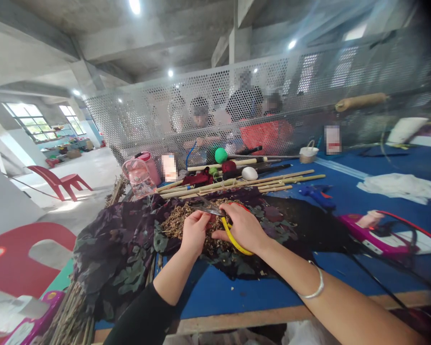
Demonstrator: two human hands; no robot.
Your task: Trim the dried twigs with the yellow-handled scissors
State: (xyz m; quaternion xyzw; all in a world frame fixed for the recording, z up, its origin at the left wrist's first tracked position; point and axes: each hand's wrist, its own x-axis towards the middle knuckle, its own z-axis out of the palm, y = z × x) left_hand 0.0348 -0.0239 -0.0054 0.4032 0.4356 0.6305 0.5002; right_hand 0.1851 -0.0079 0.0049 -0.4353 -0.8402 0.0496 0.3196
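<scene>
near, a wooden edge (244,317) and strip of blue tabletop (233,294); then dark cloth (125,244) bearing dried plants (175,219), left hand (195,232) pinched closed, contents unclear, right hand (242,225) gripping yellow-handled scissors (231,235) above; sticks (283,181) bound the far side, before a perforated screen (129,120)

The scissor handle (231,239) is yellow, the dried plants (175,221) brown, the dark cloth (129,239) patterned with green leaves, the table (215,297) blue with a tan front edge (244,318).
</scene>
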